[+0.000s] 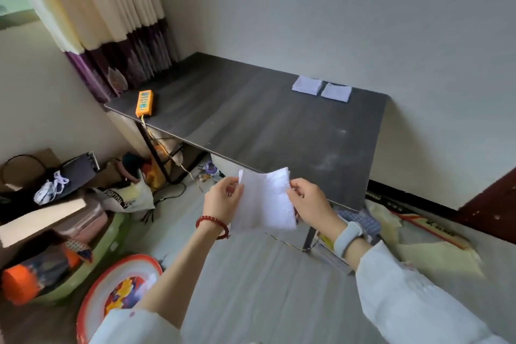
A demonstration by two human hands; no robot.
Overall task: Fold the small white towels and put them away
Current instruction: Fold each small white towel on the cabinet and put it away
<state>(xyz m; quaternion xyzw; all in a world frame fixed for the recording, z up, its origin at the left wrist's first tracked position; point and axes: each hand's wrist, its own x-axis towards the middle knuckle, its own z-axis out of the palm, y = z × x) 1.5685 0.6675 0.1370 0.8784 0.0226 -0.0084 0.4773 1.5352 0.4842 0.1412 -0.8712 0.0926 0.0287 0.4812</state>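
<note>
A small white towel (265, 201) hangs in the air between both hands, in front of the near edge of the dark table (251, 120). My left hand (222, 198) pinches its upper left corner. My right hand (308, 200) pinches its right edge near the top. Two folded white towels lie side by side at the far right of the table, one (306, 85) to the left of the other (336, 92).
An orange device (144, 102) with a cable lies at the table's left end by the curtain. On the floor to the left are a red-rimmed basin (95, 304), a green tub (92, 260) of clutter and bags. More bags lie at the right.
</note>
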